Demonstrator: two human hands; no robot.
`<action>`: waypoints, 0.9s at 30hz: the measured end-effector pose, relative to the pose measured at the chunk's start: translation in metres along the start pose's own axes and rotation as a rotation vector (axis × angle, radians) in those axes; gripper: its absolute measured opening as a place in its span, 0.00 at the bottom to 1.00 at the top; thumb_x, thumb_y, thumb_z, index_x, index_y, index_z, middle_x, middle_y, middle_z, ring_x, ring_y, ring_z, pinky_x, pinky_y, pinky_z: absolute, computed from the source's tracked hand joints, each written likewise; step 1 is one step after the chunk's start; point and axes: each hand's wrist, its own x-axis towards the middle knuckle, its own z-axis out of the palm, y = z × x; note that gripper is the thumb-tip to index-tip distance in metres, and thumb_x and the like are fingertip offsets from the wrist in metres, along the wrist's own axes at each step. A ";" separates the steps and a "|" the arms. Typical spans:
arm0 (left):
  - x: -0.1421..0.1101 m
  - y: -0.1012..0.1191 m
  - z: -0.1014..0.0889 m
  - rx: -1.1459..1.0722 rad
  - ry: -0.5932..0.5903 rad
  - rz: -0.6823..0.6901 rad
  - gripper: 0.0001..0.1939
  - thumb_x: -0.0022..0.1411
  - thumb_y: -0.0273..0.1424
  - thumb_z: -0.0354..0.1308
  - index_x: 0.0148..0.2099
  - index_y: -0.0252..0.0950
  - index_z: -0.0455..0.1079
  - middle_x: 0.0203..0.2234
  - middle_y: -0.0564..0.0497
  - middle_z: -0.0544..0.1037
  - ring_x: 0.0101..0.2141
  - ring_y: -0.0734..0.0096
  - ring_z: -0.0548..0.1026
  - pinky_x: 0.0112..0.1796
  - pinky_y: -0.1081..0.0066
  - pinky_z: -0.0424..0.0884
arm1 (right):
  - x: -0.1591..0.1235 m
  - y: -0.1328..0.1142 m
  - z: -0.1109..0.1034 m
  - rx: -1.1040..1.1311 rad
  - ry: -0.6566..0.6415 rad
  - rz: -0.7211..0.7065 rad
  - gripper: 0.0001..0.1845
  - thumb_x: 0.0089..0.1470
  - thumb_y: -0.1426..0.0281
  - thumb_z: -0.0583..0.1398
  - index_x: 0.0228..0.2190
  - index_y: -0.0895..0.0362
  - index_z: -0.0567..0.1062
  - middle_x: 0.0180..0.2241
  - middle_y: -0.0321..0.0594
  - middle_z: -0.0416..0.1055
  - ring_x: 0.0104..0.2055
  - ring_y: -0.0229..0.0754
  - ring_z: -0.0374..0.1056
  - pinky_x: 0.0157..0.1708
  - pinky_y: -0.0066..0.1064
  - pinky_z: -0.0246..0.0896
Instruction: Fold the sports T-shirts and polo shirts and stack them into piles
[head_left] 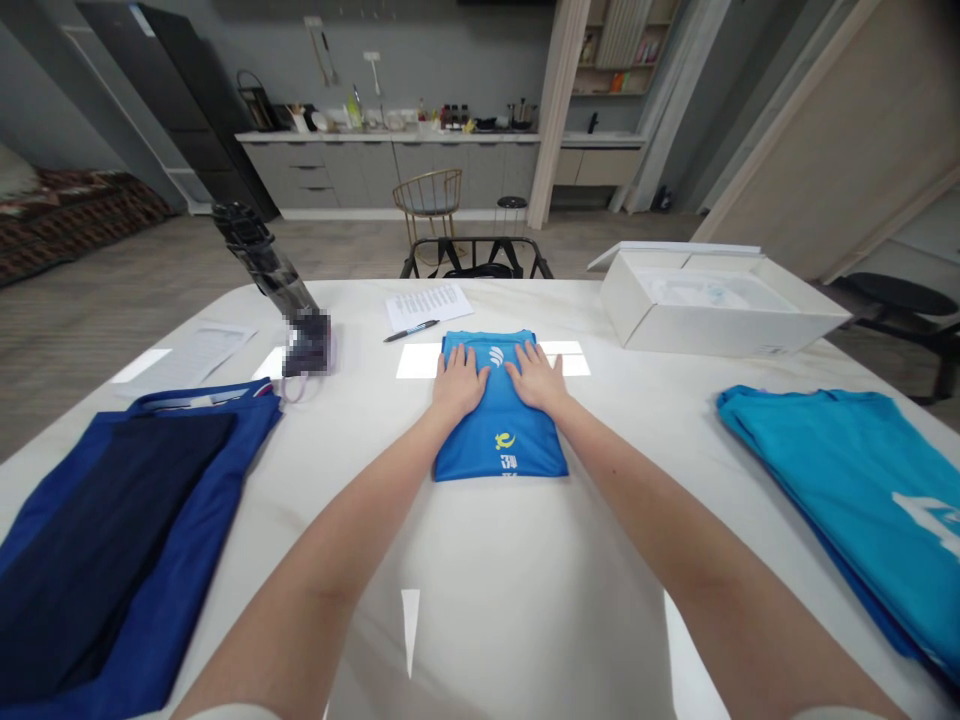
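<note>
A folded bright blue shirt (501, 430) with a white logo and yellow mark lies in the middle of the white table (480, 560). My left hand (459, 384) rests flat on its upper left part, fingers stretched out. My right hand (537, 378) lies flat on its upper right part, fingers also spread. Neither hand grips anything.
A dark blue shirt pile (112, 530) lies at the left, a light blue shirt (847, 490) at the right. An open white box (712, 300) stands far right. A paper (427, 303) with a pen (411, 331), a dark bottle (277, 290) and another sheet (199, 352) sit behind.
</note>
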 end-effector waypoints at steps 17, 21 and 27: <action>-0.108 0.019 -0.018 0.023 -0.081 0.148 0.34 0.74 0.48 0.40 0.73 0.36 0.56 0.70 0.42 0.57 0.70 0.52 0.52 0.69 0.50 0.44 | -0.109 -0.006 -0.006 -0.052 -0.029 -0.145 0.36 0.71 0.53 0.42 0.71 0.60 0.53 0.72 0.48 0.43 0.74 0.50 0.39 0.70 0.59 0.29; -0.123 0.026 -0.023 0.051 -0.060 0.201 0.32 0.75 0.42 0.40 0.74 0.34 0.53 0.72 0.43 0.53 0.71 0.56 0.49 0.69 0.53 0.43 | -0.128 -0.017 -0.008 -0.074 0.028 -0.170 0.33 0.72 0.59 0.42 0.70 0.62 0.55 0.72 0.50 0.44 0.74 0.50 0.39 0.70 0.59 0.27; -0.148 0.028 -0.023 0.037 -0.151 0.230 0.31 0.75 0.46 0.38 0.74 0.43 0.53 0.72 0.46 0.53 0.71 0.56 0.51 0.69 0.49 0.44 | -0.164 -0.025 -0.005 -0.055 -0.048 -0.202 0.33 0.72 0.56 0.41 0.71 0.55 0.52 0.72 0.46 0.43 0.74 0.50 0.38 0.69 0.59 0.32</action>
